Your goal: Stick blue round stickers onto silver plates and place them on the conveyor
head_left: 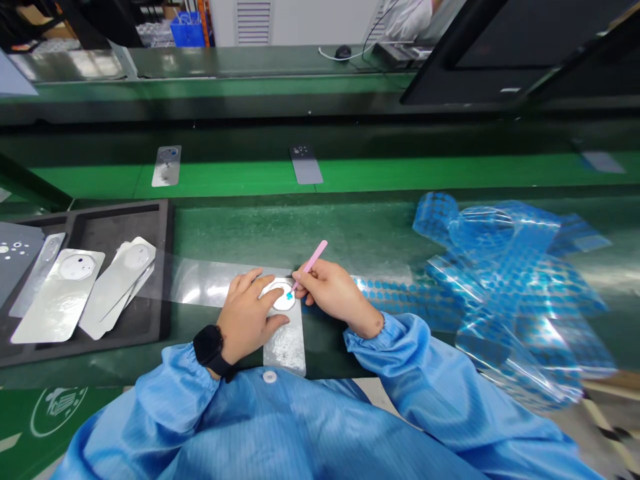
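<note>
A silvery phone back panel (pixel 285 347) with a large round camera ring lies on the green bench in front of me. My left hand (pixel 250 310) rests on its left side with fingers spread, thumb and forefinger around the ring. In my right hand (pixel 327 287), a slim pink stick-shaped tool (pixel 315 256) is pinched between thumb and fingers. Its tip meets a small blue dot (pixel 289 296) inside the ring. Beneath both hands runs a clear film strip (pixel 200 283); blue round stickers (pixel 395 293) dot its right part.
A black tray (pixel 167 267) at left holds several silvery panels (pixel 60 300) and a grey one. Crumpled film with blue dots (pixel 520 287) is heaped at right. Beyond, a silvery panel (pixel 167 167) and a grey panel (pixel 306 165) lie on a green belt (pixel 390 175).
</note>
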A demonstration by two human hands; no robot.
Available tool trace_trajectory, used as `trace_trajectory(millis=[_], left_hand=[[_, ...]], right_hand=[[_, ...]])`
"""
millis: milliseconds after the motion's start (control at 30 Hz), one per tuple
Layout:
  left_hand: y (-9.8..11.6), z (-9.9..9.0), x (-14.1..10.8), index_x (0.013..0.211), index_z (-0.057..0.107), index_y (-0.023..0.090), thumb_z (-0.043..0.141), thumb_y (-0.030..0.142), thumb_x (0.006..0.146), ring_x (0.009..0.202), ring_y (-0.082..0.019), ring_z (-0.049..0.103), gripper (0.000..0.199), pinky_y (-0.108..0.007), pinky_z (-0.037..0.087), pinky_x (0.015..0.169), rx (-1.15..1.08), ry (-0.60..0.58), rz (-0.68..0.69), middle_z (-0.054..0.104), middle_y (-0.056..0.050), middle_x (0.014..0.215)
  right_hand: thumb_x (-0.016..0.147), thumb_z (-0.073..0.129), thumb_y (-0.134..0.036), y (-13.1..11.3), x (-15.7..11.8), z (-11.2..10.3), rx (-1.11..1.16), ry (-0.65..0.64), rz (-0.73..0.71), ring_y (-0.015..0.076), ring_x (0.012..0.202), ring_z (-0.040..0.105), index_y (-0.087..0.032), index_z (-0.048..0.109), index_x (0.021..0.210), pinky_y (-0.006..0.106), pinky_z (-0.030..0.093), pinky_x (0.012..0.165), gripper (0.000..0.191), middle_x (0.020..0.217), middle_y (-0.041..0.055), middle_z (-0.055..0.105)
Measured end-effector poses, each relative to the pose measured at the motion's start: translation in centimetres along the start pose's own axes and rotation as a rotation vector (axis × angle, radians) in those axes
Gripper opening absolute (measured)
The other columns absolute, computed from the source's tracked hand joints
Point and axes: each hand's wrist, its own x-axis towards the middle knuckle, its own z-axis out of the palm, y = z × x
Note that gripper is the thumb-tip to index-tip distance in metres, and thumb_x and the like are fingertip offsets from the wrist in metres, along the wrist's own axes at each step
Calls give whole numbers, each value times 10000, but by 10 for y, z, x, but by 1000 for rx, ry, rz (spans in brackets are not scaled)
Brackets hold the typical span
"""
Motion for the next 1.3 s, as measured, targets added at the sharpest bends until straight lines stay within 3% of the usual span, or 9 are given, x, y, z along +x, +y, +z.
trace_trajectory(millis=[433, 667, 867, 1067, 1300], left_hand=[[11, -8, 1, 1098, 687, 321, 672, 310, 825, 1285, -375, 386, 274, -583, 331, 934, 57, -79, -35, 566, -109, 1310], [21, -9, 2, 1095, 689, 289, 619, 284, 850, 1273, -383, 388, 255, -564, 348, 887, 78, -119, -79, 535, -135, 1352], [23, -8, 2, 1122, 672, 277, 583, 269, 867, 1277, -385, 383, 271, -565, 355, 883, 90, -130, -88, 516, -147, 1372], [24, -8, 1, 1147, 656, 268, 554, 271, 884, 1272, -389, 388, 282, -557, 369, 862, 104, -152, -77, 500, -161, 1379], [24, -7, 1, 1141, 654, 266, 542, 273, 890, 1261, -378, 394, 274, -538, 369, 840, 131, -143, -72, 508, -165, 1368]], right_hand=[[842, 579, -258, 12, -2, 2, -38, 31, -151, 132, 523, 639, -204, 598, 768, 219, 481, 496, 94, 610, -10, 682], [852, 568, -337, 21, -9, -2, 56, 51, -180, 137, 525, 636, -196, 605, 791, 243, 501, 519, 158, 665, 19, 703], [883, 533, -375, 29, -16, -2, -121, 52, -400, 160, 637, 644, -219, 643, 766, 282, 505, 621, 224, 740, 32, 704], [882, 532, -328, 27, -16, 2, -168, 83, -474, 188, 754, 670, -235, 644, 754, 312, 514, 734, 194, 771, 36, 711], [888, 533, -297, 28, -16, 5, -200, 108, -521, 194, 767, 677, -232, 658, 774, 315, 521, 733, 181, 816, 44, 729]])
